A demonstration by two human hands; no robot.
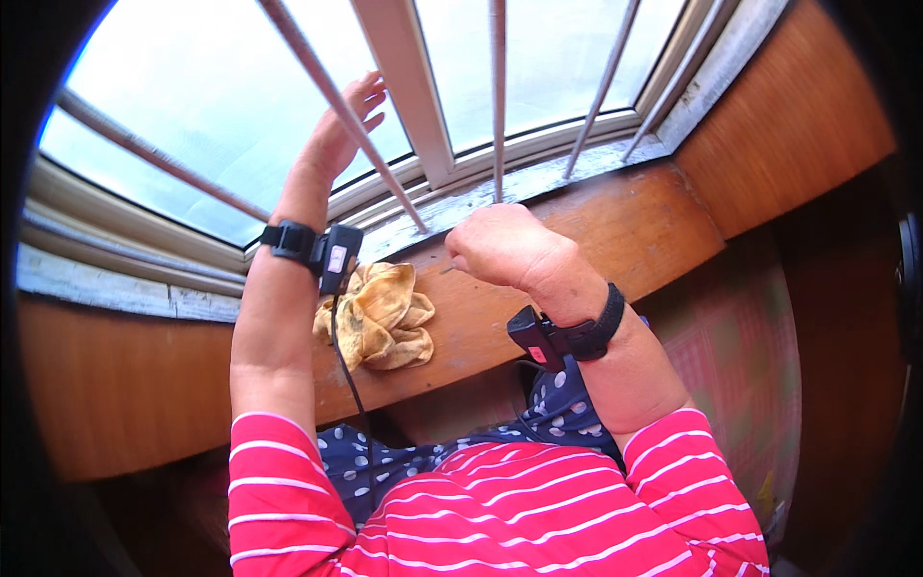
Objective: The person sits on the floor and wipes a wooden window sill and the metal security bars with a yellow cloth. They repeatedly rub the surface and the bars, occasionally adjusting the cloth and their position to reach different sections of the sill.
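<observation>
My left hand (353,112) reaches between the metal bars to the window, its fingers spread beside the upright window frame (414,86). One slanting metal bar (310,58) passes in front of it. Whether the fingertips touch the frame or the glass (238,94) is unclear. Over the wooden sill (476,324), my right hand (497,245) is curled, knuckles close to the foot of the middle bar (497,108). Its palm is turned away, so anything inside is hidden. A crumpled yellow cloth (378,314) lies on the sill between my forearms.
More bars (159,155) stand across the window at left and right. Worn white paint covers the ledge (541,169) at their feet. A wooden panel (786,122) rises at the right. A black cable (346,368) hangs from the device on my left wrist, crossing before the cloth.
</observation>
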